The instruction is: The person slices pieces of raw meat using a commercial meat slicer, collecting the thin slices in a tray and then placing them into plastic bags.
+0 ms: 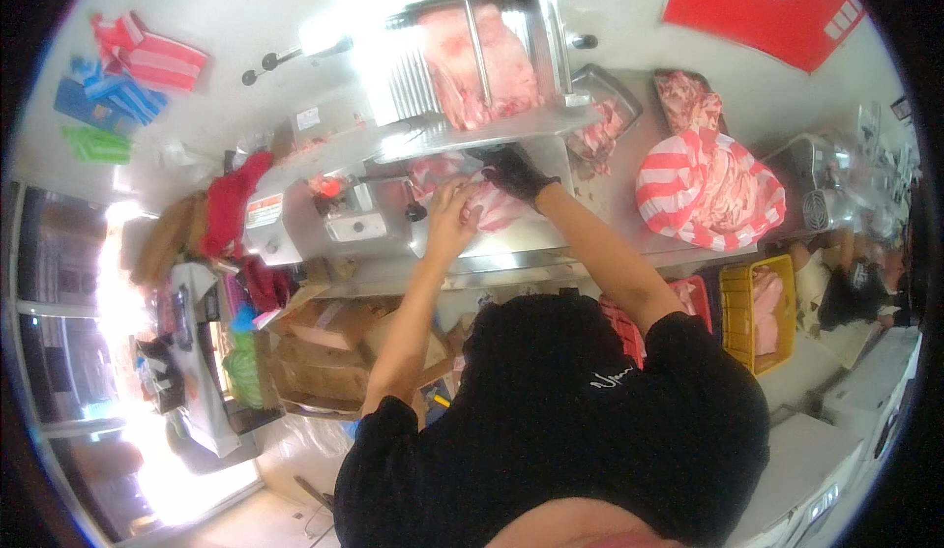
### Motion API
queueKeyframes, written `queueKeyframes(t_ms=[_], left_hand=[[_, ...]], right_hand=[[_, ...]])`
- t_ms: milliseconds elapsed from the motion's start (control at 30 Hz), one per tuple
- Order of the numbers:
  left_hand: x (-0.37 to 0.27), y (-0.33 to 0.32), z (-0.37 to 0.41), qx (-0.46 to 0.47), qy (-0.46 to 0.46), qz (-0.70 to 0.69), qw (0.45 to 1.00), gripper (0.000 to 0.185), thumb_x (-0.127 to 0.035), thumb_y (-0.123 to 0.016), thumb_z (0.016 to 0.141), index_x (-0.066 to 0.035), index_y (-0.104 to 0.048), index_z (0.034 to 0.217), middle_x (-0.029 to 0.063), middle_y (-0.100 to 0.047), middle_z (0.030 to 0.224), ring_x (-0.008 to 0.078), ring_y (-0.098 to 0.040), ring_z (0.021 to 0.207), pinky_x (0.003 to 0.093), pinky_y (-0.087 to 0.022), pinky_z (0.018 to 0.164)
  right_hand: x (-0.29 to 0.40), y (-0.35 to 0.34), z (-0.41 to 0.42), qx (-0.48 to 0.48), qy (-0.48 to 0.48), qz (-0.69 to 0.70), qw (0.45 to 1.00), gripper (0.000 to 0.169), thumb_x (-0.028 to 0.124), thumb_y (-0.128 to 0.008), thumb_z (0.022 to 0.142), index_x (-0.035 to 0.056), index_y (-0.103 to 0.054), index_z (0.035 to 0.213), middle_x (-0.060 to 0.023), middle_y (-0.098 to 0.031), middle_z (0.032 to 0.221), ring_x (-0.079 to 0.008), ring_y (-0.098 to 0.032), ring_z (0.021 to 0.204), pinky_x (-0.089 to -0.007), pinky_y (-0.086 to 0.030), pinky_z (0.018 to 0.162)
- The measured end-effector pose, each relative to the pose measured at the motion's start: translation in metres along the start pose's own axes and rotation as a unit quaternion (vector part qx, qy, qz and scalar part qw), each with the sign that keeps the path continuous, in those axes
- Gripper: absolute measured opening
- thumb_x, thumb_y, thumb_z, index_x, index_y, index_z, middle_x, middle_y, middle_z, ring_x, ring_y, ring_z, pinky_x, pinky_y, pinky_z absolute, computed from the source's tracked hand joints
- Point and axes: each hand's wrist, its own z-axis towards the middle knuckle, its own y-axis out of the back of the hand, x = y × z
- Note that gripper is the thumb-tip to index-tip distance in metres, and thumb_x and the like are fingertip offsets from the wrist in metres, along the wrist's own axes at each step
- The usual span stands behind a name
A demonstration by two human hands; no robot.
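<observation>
My bare left hand has its fingers curled around the left side of a bundle of sliced raw meat. My right hand, in a black glove, lies over the far right side of that bundle, its fingertips partly hidden. Both hands are just below the front edge of a metal meat slicer. On the slicer's ribbed carriage, a large slab of pale pink raw meat rests under a metal rod. More slices lie beyond my left fingers.
Right of the slicer are a tray of meat trimmings and a red-and-white striped bag of meat. A yellow crate holding meat stands lower right. Cardboard boxes sit below the counter at left. A person is at far right.
</observation>
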Motion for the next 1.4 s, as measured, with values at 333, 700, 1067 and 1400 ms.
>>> queueKeyframes(t_ms=[333, 700, 1067, 1400], left_hand=[[-0.002, 0.007, 0.006, -0.061, -0.007, 0.017, 0.998, 0.030, -0.004, -0.064, 0.076, -0.005, -0.062, 0.106, 0.0129, -0.060, 0.111, 0.0333, -0.052, 0.111, 0.0448, -0.037, 0.098], [-0.004, -0.001, -0.023, 0.006, -0.089, 0.091, 0.992, 0.023, -0.009, -0.065, 0.078, -0.005, -0.069, 0.100, 0.0098, -0.064, 0.112, 0.0308, -0.055, 0.113, 0.0466, -0.038, 0.100], [0.022, 0.000, -0.031, 0.104, -0.088, 0.065, 0.989, 0.025, -0.019, -0.068, 0.079, -0.007, -0.069, 0.101, 0.0131, -0.062, 0.114, 0.0337, -0.055, 0.111, 0.0483, -0.039, 0.096], [0.026, -0.004, -0.030, 0.027, -0.162, 0.068, 0.984, 0.022, -0.019, -0.070, 0.076, -0.004, -0.068, 0.092, 0.0172, -0.063, 0.105, 0.0359, -0.056, 0.103, 0.0523, -0.037, 0.100]], right_hand=[[0.061, 0.048, -0.021, -0.090, 0.024, 0.038, 0.995, 0.032, 0.010, -0.053, 0.084, 0.0123, -0.066, 0.113, -0.0158, -0.065, 0.093, -0.0344, -0.058, 0.089, -0.0450, -0.045, 0.080], [0.008, 0.005, -0.068, -0.154, -0.024, 0.003, 0.988, 0.014, 0.013, -0.058, 0.079, 0.0087, -0.067, 0.088, -0.0133, -0.065, 0.104, -0.0356, -0.056, 0.106, -0.0455, -0.041, 0.093], [0.028, -0.073, 0.009, -0.072, 0.085, -0.108, 0.988, 0.027, 0.019, -0.052, 0.084, 0.0093, -0.063, 0.107, -0.0099, -0.064, 0.102, -0.0260, -0.062, 0.091, -0.0365, -0.045, 0.091], [0.048, -0.051, 0.033, -0.016, -0.064, -0.067, 0.996, 0.028, 0.019, -0.051, 0.086, 0.0088, -0.062, 0.110, -0.0092, -0.064, 0.104, -0.0244, -0.062, 0.092, -0.0359, -0.046, 0.090]])
